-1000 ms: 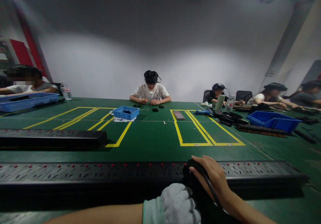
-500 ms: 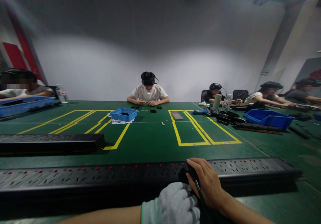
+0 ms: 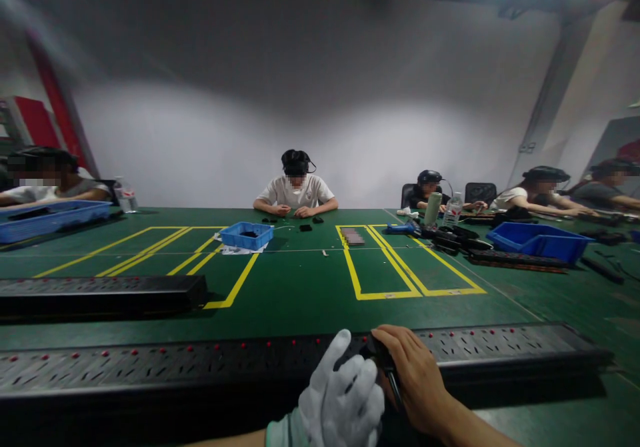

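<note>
A long black power strip with slanted sockets and a row of red buttons lies across the near side of the green table. My bare right hand is closed around a black plug at the strip's top, and its black cable hangs down beneath my fingers. Just to the left, my left hand wears a white-grey glove. One of its fingers points upward in front of the strip while the others are curled in. What those curled fingers hold, if anything, is hidden.
Another black power strip lies at left. Beyond it stands a small blue bin. Yellow tape outlines areas on the table. A larger blue bin, dark parts and bottles are at right. Several people sit around the table.
My left hand has gone from a fist to raising one finger, moving slightly left and up. My right hand stays on the plug. The view has tilted up a little.
</note>
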